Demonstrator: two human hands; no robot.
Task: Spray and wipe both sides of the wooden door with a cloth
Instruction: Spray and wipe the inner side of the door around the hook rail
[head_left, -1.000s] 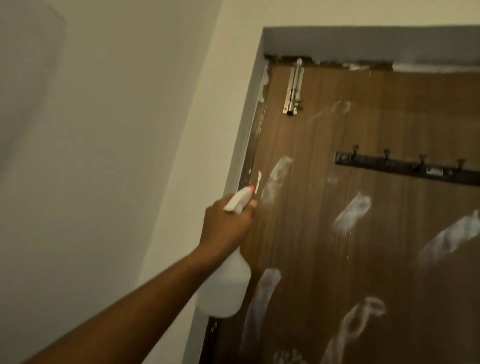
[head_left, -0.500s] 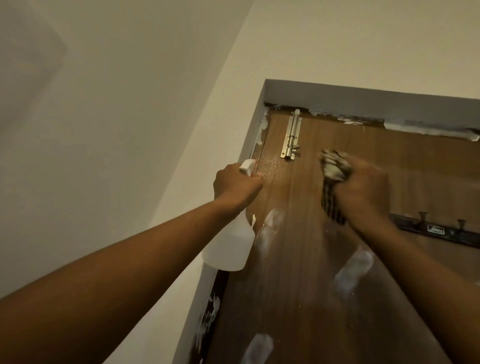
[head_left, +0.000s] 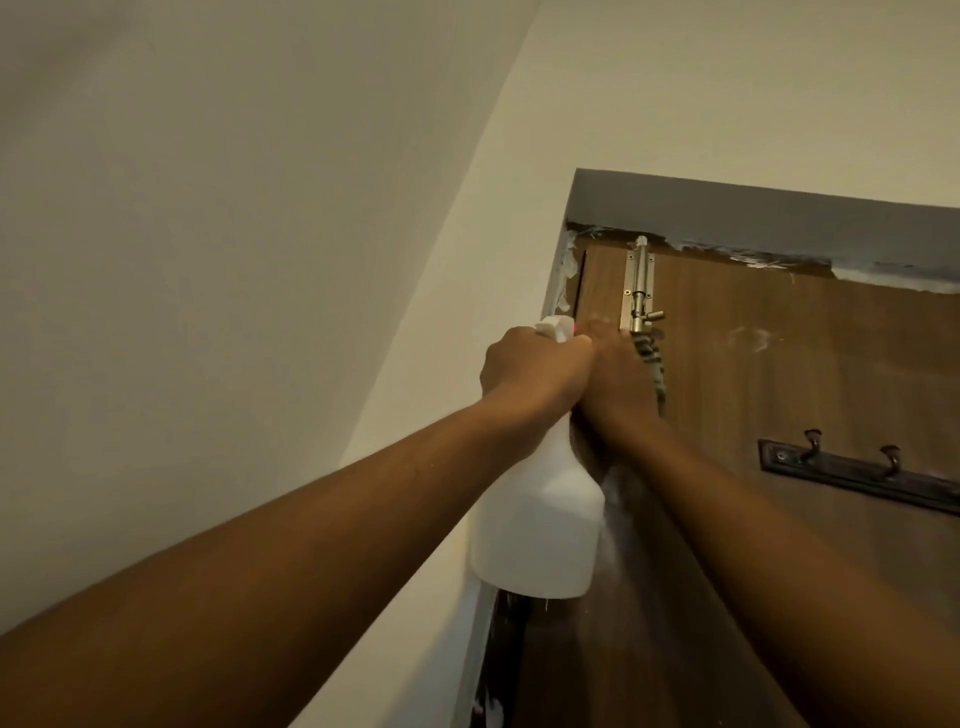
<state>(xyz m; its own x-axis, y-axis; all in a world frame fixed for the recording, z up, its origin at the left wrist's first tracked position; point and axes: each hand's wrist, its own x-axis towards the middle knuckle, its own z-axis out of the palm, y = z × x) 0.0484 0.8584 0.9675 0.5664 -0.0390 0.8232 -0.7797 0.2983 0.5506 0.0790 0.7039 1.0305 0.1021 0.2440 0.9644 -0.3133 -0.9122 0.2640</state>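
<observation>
At upper left corner of brown wooden door (head_left: 779, 395): left hand (head_left: 535, 374) grip curled round neck of white plastic spray bottle (head_left: 540, 519); right hand (head_left: 618, 384) grip bunched on dark striped cloth (head_left: 649, 358), pressed to door just below silver metal slide bolt (head_left: 641, 291). Hands side by side.

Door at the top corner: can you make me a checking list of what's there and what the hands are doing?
Surface: brown wooden door under its grey frame; faint white smears right of the slide bolt.
Job's things: white spray bottle held by the door's left edge; striped cloth against the door just below the slide bolt.
Clutter: nothing seen.
Hands: left hand grips the spray bottle's neck; right hand holds the striped cloth on the wood.
Cables: nothing seen.
Surroundings: dark hook rail on the door, plain cream wall to the left.
</observation>
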